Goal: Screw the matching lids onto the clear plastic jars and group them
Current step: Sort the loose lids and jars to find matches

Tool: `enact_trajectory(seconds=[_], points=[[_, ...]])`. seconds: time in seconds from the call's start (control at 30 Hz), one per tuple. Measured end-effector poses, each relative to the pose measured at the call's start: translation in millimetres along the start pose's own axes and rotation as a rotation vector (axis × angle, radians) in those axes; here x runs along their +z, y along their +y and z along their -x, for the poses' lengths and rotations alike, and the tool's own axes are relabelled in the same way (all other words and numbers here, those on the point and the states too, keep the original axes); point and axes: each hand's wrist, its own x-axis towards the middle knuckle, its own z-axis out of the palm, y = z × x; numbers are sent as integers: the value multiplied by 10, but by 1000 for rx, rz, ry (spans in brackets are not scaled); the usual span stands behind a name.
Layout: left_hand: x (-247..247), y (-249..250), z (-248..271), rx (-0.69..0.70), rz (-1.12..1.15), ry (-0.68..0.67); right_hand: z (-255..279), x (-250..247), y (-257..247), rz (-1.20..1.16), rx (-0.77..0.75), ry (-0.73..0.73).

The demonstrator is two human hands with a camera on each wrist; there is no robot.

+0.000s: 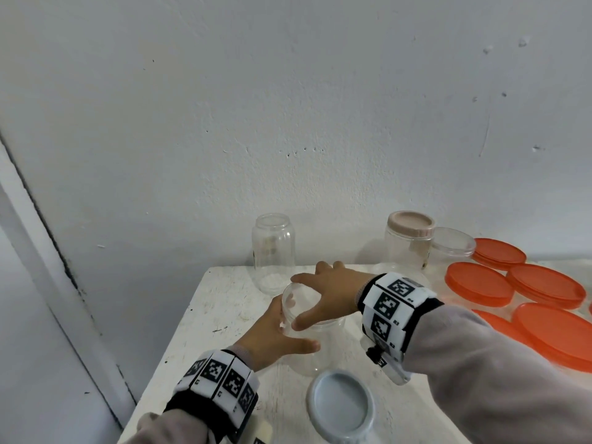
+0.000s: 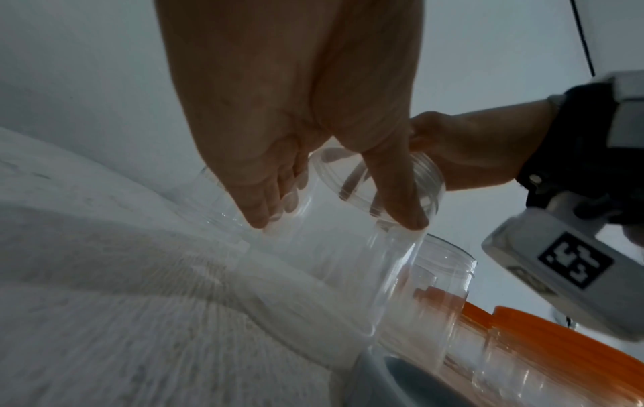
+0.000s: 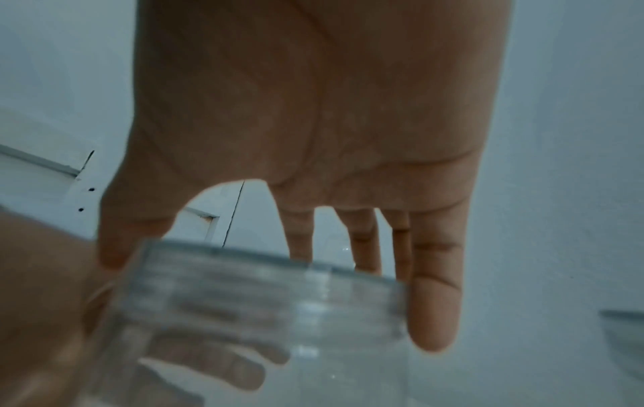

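1. Jar position: the clear open jar stood upright on the white table, long axis vertical, mouth upward, lidless.
2. Left hand wrapped the jar wall from the left side, thumb at the front, fingers curled behind.
3. Right hand arched over the mouth, thumb and fingertips pinching the threaded rim.
4. Grey lid lay flat just in front of the jar, nearer the person, apparently closer to the right hand; whether it matches cannot be told.
5. Judgement: fetching that lid requires freeing the right hand.
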Motion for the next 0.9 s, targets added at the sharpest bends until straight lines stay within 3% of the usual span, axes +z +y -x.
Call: enact_trajectory(seconds=[0.2,0.33,0.67,0.9], points=[[4,11,-6,-5,-1,-6,59,245,6,-28,-35,153],[27,47,73,-38,-75,12,73,380,38,-167,-43,181],[419,280,510,-250,-899,38,17,487,113,-311,-81,208],[702,340,583,-135,-992,-146,-1,499,157,-351,-96,219]])
